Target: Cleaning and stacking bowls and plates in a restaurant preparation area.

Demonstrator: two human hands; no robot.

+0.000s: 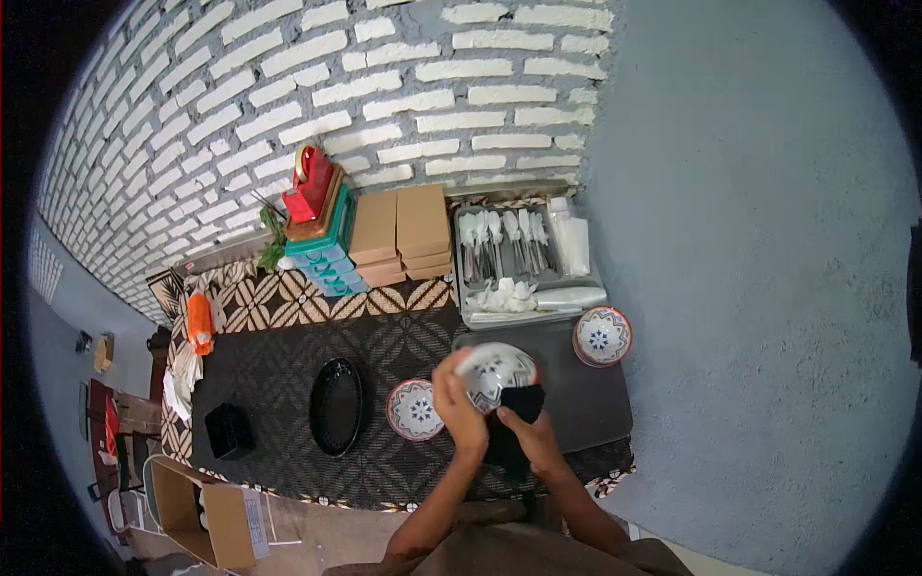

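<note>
A white patterned bowl [495,369] is tilted up in front of me, its blue and dark decorated inside facing me. Around its left rim my left hand [455,401] is closed. My right hand [531,437] grips a black cloth [521,399] and presses it to the bowl's lower right side; part of the cloth hangs below. Just left of my hands a similar bowl [415,410] with an orange-red rim sits on the table. Another patterned bowl [603,336], perhaps a stack, stands at the right by the wall.
A grey tray [464,309] holds wrapped cutlery and white packets at the back. Brown boxes [421,222], teal drawers [329,254] and a red tape dispenser [305,199] stand beside it. Leftward lie a black oval dish [337,407] and a black square container [228,431]. An open carton [230,526] sits below.
</note>
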